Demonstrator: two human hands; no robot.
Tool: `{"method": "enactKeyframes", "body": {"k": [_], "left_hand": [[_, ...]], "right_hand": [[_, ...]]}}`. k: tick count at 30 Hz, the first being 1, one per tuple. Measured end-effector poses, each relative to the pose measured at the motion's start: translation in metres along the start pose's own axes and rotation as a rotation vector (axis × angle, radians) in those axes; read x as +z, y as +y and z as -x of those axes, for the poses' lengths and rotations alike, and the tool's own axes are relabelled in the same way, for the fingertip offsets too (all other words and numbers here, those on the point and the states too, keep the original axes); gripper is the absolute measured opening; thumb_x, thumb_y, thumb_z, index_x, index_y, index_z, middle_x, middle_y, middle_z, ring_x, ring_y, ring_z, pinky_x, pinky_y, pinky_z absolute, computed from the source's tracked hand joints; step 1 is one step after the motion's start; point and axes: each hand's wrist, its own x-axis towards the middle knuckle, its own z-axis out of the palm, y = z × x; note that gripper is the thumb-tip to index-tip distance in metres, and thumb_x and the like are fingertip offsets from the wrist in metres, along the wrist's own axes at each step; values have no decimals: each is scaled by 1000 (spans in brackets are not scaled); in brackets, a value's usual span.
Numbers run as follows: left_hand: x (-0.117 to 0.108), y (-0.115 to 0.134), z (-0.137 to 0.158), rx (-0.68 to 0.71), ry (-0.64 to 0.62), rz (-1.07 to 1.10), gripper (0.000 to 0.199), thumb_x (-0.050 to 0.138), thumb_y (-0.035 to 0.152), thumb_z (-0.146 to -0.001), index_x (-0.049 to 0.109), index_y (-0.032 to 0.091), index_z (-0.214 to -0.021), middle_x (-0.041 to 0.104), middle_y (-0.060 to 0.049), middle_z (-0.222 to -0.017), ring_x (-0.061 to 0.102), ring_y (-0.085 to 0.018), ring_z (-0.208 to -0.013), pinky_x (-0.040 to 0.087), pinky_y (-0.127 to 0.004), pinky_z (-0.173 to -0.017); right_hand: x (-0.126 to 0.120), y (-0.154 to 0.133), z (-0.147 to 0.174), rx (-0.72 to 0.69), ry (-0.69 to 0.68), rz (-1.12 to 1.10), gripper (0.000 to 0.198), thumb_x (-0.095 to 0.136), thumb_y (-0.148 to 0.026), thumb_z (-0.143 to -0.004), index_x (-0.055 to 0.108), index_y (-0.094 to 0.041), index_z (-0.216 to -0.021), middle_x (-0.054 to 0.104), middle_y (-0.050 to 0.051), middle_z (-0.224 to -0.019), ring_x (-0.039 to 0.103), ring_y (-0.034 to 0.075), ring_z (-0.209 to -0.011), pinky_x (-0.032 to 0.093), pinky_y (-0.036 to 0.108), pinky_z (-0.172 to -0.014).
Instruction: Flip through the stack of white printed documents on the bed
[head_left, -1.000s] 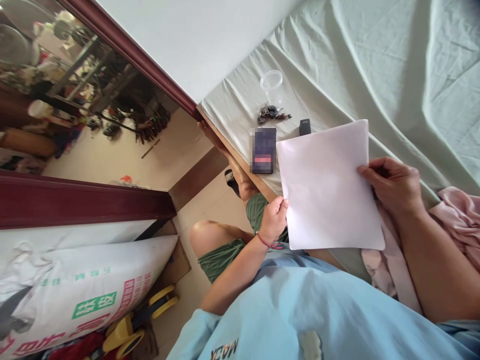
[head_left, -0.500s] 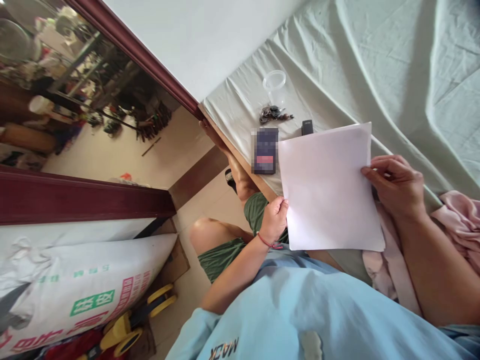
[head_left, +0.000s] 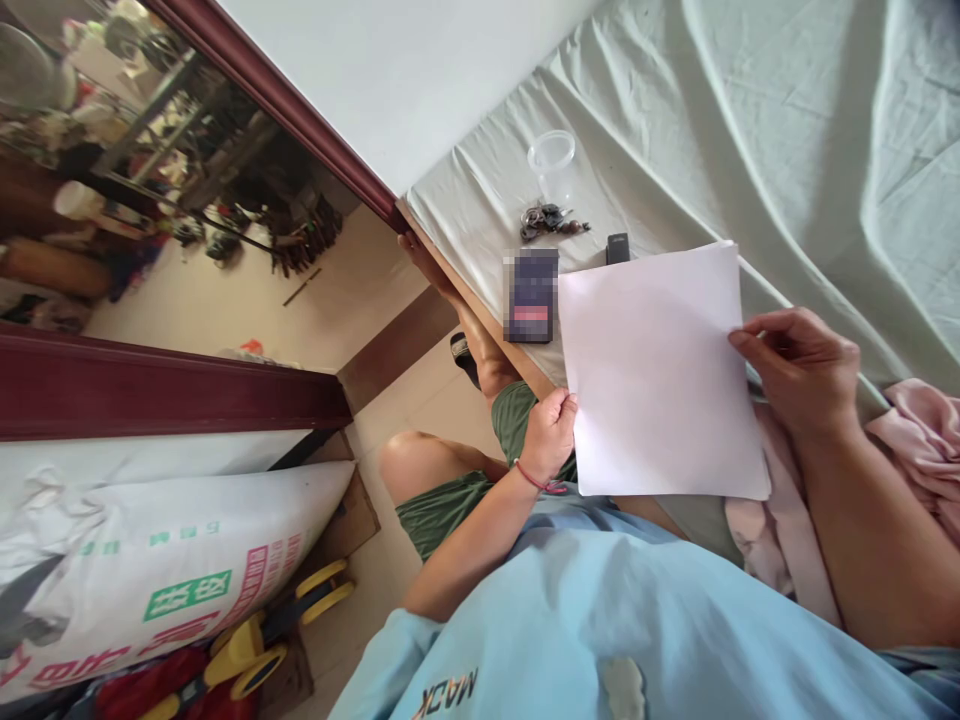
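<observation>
Both hands are on the sheet of paper (head_left: pixel 656 370), which is held flat just above the edge of the bed (head_left: pixel 787 130), over the lap. The left hand (head_left: pixel 551 432) pinches the near left edge, fingers curled shut on it; the right hand (head_left: pixel 806 368) pinches the far right edge between thumb and fingertips. The sheet looks blank and uncreased, so this reads as the holding-and-squaring stage, with no fold begun. Any next move calls for an even grip on both edges. Beyond the paper lie a phone (head_left: pixel 531 295), a bunch of keys (head_left: pixel 551 220) and a clear plastic cup (head_left: pixel 553 165).
</observation>
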Motion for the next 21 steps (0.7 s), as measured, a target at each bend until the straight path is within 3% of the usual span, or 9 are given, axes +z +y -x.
{"method": "enactKeyframes", "body": {"k": [8, 12, 15, 19, 21], "left_hand": [[1, -1, 0, -15, -4, 67, 38, 56, 47, -99, 50, 20, -72, 47, 3, -65, 42, -13, -64, 33, -27, -63], [0, 3, 0, -23, -9, 80, 40, 56, 49, -98, 49, 20, -70, 47, 3, -64, 43, -13, -64, 34, -27, -62], [0, 4, 1, -41, -5, 89, 40, 57, 49, -98, 51, 20, -71, 47, 3, -64, 42, -13, -64, 33, -27, -61], [2, 4, 2, -55, -20, 154, 38, 57, 49, -98, 53, 19, -74, 48, 3, -65, 41, -13, -65, 34, -27, -61], [2, 3, 2, -52, -18, 181, 39, 60, 48, -97, 52, 19, -73, 47, 3, -65, 40, -12, -65, 34, -27, -62]], "right_hand": [[-1, 0, 0, 114, -77, -414, 21, 94, -25, -70, 80, -21, -84, 65, -2, -72, 49, 6, -59, 36, 22, -56], [-1, -5, -2, 126, -149, -642, 21, 95, -20, -66, 82, -22, -83, 75, 1, -89, 65, 11, -77, 54, 24, -73], [-5, -7, -2, 91, -241, -730, 18, 92, -19, -69, 82, -24, -82, 77, 1, -94, 70, 14, -86, 58, 27, -81], [-23, -4, 0, 56, -385, -734, 18, 92, -23, -70, 84, -30, -84, 78, -2, -85, 72, 16, -73, 62, 32, -76], [-33, -5, -2, 4, -584, -657, 8, 87, -27, -77, 85, -30, -84, 81, 4, -110, 77, 22, -88, 64, 37, -83]]}}
